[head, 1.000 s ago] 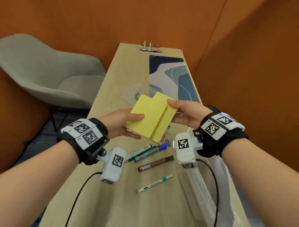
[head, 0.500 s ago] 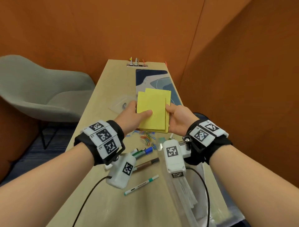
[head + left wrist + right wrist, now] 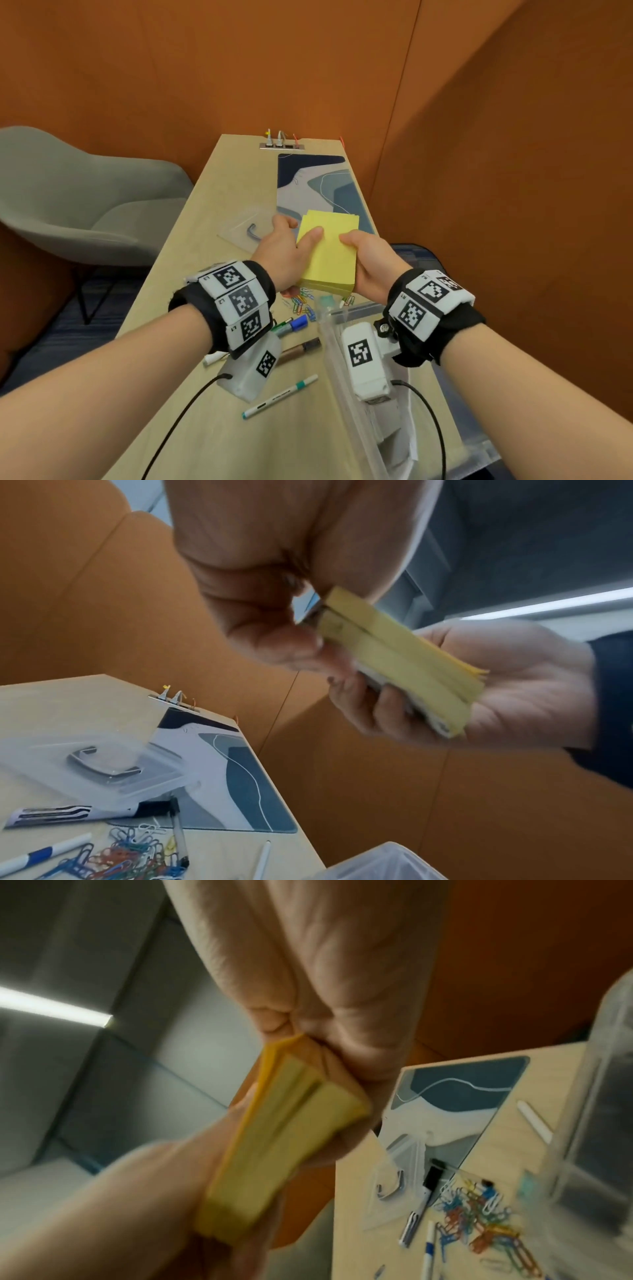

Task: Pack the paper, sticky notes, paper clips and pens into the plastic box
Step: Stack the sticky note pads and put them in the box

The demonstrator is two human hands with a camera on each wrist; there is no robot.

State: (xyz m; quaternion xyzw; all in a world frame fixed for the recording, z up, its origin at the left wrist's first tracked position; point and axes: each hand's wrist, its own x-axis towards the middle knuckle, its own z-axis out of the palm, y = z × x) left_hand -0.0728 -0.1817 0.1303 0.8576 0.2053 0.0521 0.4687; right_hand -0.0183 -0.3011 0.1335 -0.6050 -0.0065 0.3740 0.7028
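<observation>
Both hands hold a stack of yellow sticky notes (image 3: pixel 329 253) above the table. My left hand (image 3: pixel 291 246) grips its left edge, thumb on top; my right hand (image 3: pixel 363 257) grips the right edge. The wrist views show the stack (image 3: pixel 400 664) (image 3: pixel 274 1153) as two pads pressed together. Coloured paper clips (image 3: pixel 301 303) lie in a heap under the hands. Several pens (image 3: pixel 291 394) lie on the table near my left wrist. The clear plastic box (image 3: pixel 346 383) stands at the near right, under my right wrist, with white paper inside.
The box's clear lid (image 3: pixel 246 228) with a grey handle lies left of the hands. A blue-patterned desk mat (image 3: pixel 308 181) covers the far right of the table. A grey chair (image 3: pixel 78 198) stands to the left. Orange walls close the back and right.
The two offset sticky-note pads have been slid together into one aligned stack. Both hands moved closer and slightly away from me, and the head view tilted up.
</observation>
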